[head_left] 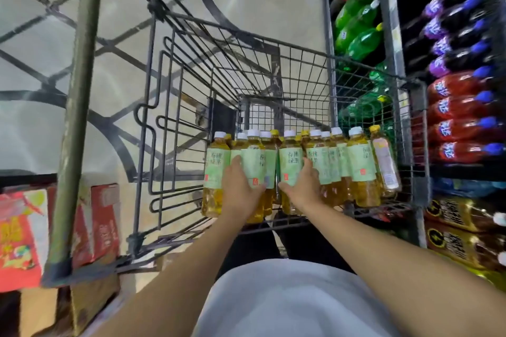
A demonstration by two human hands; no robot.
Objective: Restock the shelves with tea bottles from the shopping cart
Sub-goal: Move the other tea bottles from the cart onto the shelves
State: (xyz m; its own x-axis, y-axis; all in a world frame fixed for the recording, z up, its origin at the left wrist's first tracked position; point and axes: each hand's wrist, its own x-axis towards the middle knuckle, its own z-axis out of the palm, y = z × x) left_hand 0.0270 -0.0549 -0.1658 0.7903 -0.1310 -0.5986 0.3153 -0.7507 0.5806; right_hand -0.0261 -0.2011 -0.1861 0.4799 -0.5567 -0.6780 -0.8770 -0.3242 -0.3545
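Still early in the job, by the look of it. Many tea bottles (297,169) standing in a row along the near edge of the shopping cart (197,68), none lifted out. Left hand (241,186) wrapped around one bottle left of the middle; right hand (302,185) wrapped around the next bottle. Far right, shelves (394,35) packed with soda bottles (358,22). No tea seen there. Nearly all left to do.
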